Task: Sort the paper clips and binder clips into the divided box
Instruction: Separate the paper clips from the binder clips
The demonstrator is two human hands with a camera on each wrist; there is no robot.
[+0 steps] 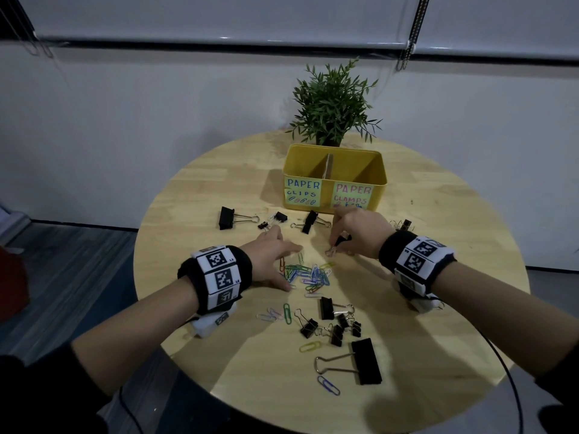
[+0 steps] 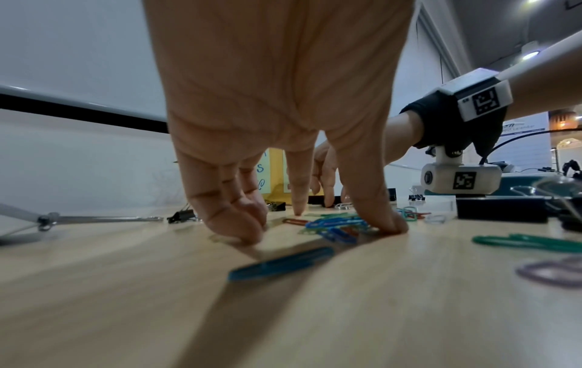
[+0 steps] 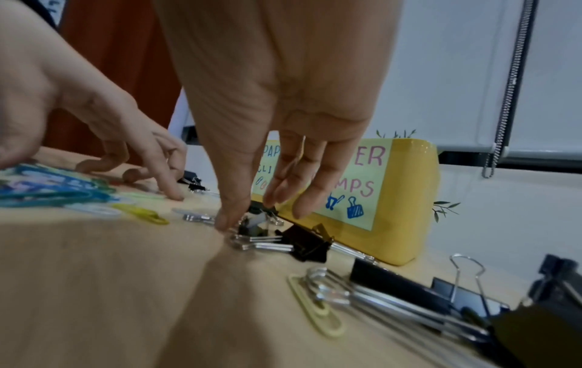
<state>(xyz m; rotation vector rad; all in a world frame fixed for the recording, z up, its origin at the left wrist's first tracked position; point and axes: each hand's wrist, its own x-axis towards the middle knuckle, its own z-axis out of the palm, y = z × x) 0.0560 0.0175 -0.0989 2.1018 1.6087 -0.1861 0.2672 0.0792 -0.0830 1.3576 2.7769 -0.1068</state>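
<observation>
The yellow divided box (image 1: 333, 180) stands at the back of the round table (image 1: 194, 214), labelled PAPER CLIPS on its left half and PAPER CLAMPS on its right. A pile of coloured paper clips (image 1: 308, 275) lies mid-table. My left hand (image 1: 289, 266) is spread over the pile's left side. In the left wrist view the left hand (image 2: 318, 224) has its thumb pressing on the paper clips (image 2: 333, 224) and its fingertips on the wood. My right hand (image 1: 336, 242) pinches a small black binder clip (image 1: 341, 240) on the table in front of the box. The right hand (image 3: 249, 211) shows thumb and forefinger around that clip (image 3: 249, 224).
Black binder clips lie behind the hands (image 1: 227, 217) (image 1: 310, 220), in a cluster near me (image 1: 335, 324), and one large one (image 1: 365, 361) near the front edge. Loose paper clips (image 1: 286, 313) (image 1: 327, 385) are scattered. A potted plant (image 1: 332, 104) stands behind the box.
</observation>
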